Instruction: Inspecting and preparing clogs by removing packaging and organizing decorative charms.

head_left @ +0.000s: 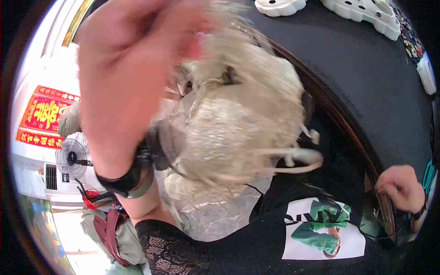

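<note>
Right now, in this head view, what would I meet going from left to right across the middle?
Red wall banner → raised left hand → pale fibrous bundle → dark round table → right hand at the table's edge.

Rough, stringy straw-like fibre on the pale bundle (pixel 238 119), wispy and matt. Beneath it, crinkly clear plastic wrap (pixel 215 215), glossy. The worktop (pixel 366 82) looks matt black cloth, edged by a dark polished wooden rim (pixel 339 119).
</note>
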The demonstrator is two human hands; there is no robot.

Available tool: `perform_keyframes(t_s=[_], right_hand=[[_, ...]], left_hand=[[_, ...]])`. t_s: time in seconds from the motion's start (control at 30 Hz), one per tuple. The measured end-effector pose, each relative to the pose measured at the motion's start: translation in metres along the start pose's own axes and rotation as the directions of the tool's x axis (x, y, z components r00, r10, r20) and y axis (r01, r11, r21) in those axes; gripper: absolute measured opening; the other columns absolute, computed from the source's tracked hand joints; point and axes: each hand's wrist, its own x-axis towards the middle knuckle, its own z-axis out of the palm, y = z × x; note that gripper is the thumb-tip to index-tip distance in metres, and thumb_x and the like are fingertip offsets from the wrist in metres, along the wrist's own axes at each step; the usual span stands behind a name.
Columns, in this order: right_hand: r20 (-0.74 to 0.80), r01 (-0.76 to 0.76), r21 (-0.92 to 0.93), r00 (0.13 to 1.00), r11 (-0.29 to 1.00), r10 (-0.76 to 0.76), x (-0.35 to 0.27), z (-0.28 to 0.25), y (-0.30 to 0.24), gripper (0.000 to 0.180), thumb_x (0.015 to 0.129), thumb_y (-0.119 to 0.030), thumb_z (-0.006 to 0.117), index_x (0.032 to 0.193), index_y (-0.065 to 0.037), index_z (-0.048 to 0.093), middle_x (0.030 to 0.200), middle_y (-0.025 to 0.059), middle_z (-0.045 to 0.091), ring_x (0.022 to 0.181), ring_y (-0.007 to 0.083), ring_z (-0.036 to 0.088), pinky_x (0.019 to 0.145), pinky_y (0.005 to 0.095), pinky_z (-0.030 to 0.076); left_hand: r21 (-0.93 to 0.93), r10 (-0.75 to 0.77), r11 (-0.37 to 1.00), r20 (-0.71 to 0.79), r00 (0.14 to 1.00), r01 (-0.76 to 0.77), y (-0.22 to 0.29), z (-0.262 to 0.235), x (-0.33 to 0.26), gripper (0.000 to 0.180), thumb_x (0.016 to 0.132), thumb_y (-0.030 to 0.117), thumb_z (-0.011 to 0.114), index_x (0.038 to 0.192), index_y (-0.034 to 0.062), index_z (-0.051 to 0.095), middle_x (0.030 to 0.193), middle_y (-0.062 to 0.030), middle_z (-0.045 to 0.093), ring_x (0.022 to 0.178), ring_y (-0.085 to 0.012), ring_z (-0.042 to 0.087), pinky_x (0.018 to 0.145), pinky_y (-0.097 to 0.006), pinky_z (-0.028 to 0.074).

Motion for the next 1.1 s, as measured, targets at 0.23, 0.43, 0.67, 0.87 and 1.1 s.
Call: perform_keyframes(t_s=[0.23,0.43,0.67,0.87,1.1], right_hand=[[-0.046,0.048,0.198,0.998,0.979,-0.040,0.075,-0.015,-0.072,0.083,0.072,-0.019,0.079,0.134,0.001,0.029,0.126,0.0149,0.046,0.092,0.0196,0.060,0.067,0.0285,0.050],[-0.289,0.245,0.250,0.942,0.937,-0.169,0.159,0.016,-0.031,0.069,0.078,-0.017,0.074,0.132,-0.002,0.034,0.119,0.0094,0.047,0.097,0.0168,0.052,0.079,0.0313,0.046],[-0.252,0.287,0.601,0.954,0.746,-0.164,0.203,0.016,-0.035,0.019,0.095,-0.022,0.052,0.096,-0.006,0.062,0.074,-0.0060,0.055,0.068,0.0043,0.049,0.060,0.0202,0.042],[-0.402,0.278,0.748,0.912,0.603,0.079,0.202,-0.025,0.008,0.030,0.097,-0.031,0.048,0.109,-0.005,0.056,0.094,0.0009,0.059,0.070,0.0063,0.055,0.061,0.0192,0.046],[-0.355,0.350,0.933,0.867,0.080,0.350,0.198,-0.064,0.055,0.032,0.099,-0.029,0.039,0.085,-0.007,0.057,0.083,0.0099,0.060,0.070,0.0211,0.056,0.061,0.0325,0.049]], left_hand=[[-0.138,0.422,0.896,-0.031,0.906,-0.422,-0.008,0.061,0.007,0.019,0.085,0.004,0.060,0.104,-0.0017,0.061,0.077,-0.0063,0.063,0.068,-0.0155,0.058,0.060,-0.024,0.045],[-0.247,0.757,0.604,-0.121,0.643,-0.758,-0.012,0.105,0.013,0.015,0.080,0.003,0.063,0.094,-0.0023,0.061,0.070,-0.0110,0.062,0.062,-0.0266,0.059,0.058,-0.030,0.046],[-0.143,0.353,0.931,0.121,0.928,-0.335,-0.028,0.084,-0.069,0.053,0.076,0.003,0.071,0.122,-0.0056,0.049,0.096,-0.0085,0.058,0.075,-0.0132,0.057,0.061,-0.022,0.047],[0.221,0.205,0.944,0.185,0.961,-0.244,-0.099,0.126,-0.213,0.073,0.066,0.018,0.083,0.128,0.0046,0.045,0.133,-0.0234,0.034,0.121,-0.0387,0.040,0.083,-0.042,0.048],[0.129,-0.678,0.726,0.292,0.674,0.675,-0.140,0.129,-0.387,0.032,0.076,0.018,0.076,0.095,-0.0033,0.062,0.077,-0.0150,0.061,0.072,-0.0211,0.058,0.063,-0.032,0.047]])
